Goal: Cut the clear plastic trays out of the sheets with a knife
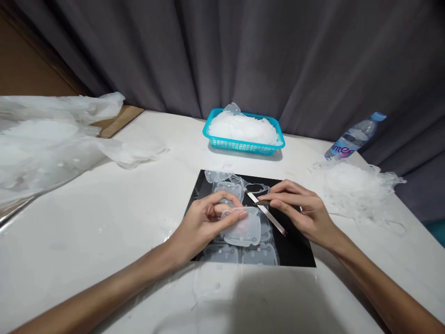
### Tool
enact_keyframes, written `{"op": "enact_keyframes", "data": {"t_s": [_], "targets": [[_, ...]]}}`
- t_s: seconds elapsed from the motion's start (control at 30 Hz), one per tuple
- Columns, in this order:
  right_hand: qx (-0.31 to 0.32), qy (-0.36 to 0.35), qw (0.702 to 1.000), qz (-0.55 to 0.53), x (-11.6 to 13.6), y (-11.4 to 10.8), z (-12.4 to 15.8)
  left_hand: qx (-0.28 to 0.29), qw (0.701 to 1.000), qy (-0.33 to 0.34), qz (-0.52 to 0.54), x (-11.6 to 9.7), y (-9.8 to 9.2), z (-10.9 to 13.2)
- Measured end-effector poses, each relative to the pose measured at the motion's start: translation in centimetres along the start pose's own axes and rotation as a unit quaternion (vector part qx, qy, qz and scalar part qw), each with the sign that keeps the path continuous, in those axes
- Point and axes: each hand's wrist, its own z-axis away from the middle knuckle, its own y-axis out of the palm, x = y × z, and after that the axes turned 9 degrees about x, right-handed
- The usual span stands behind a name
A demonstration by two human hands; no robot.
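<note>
Between the thumb and fingers of my left hand (pixel 212 218) is a translucent white plastic piece (pixel 245 229), rounded at the corners, held over a black mat (pixel 295 246). My right hand (pixel 302 208) pinches a thin dark pointed tool (pixel 264 202), its tip near the held piece's upper right. A flat silver metal strip (pixel 273 220) lies slanted beneath the tool's tip. More translucent plastic pieces (pixel 220 255), joined by thin film, lie on the mat and reach past its front edge.
A blue basket (pixel 243 147) of white translucent pieces stands at the back. To the right are a tangled plastic heap (pixel 354 190) and a water bottle (pixel 352 139). Large plastic sheets (pixel 45 148) and cardboard (pixel 120 120) lie left, with a grey curtain behind.
</note>
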Motion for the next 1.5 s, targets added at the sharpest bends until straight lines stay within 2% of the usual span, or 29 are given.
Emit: {"op": "enact_keyframes", "data": {"t_s": [0.3,0.63,1.5], "targets": [[0.023,-0.013,1.000,0.008,-0.3,0.4,0.4,-0.012,0.998,0.031,-0.055,0.1,0.0,0.3],[0.014,-0.052,0.997,0.050,0.2,0.3,0.4,-0.010,0.993,0.039,-0.115,-0.1,0.1,0.9],[0.013,-0.063,0.995,0.081,0.8,0.4,0.3,-0.007,0.993,0.037,-0.112,0.1,0.2,1.0]]}}
